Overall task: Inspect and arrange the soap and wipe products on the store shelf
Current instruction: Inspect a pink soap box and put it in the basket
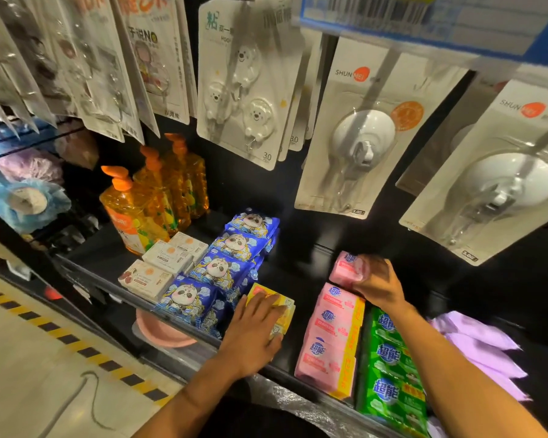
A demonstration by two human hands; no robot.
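The shelf (298, 267) is stocked in files running from near to far, each product in its own lane, so a shopper sees labels face up. On the left stand orange bottles (146, 197), with white boxes (162, 263) in front of them. To the right of the boxes lie the blue wipes (231, 267), overlapping like tiles. Further right are the pink row (332, 333) and, touching it, the green row (389, 368).

Between the wipes and the pink row sits a yellow pack (282, 306), near the shelf's front edge and just beside the wipes. The left hand (253, 333) lies flat on it, fingers fairly straight and spread over its top, pressing rather than gripping, probably to steady it or slide it square.

The right hand (377, 282) reaches to the far end of the pink row and grips a pink pack (348, 268), fingers curled round its right side. The pack is tilted and seems raised a little above the row, as if being checked or set down to extend the line; I cannot tell which.
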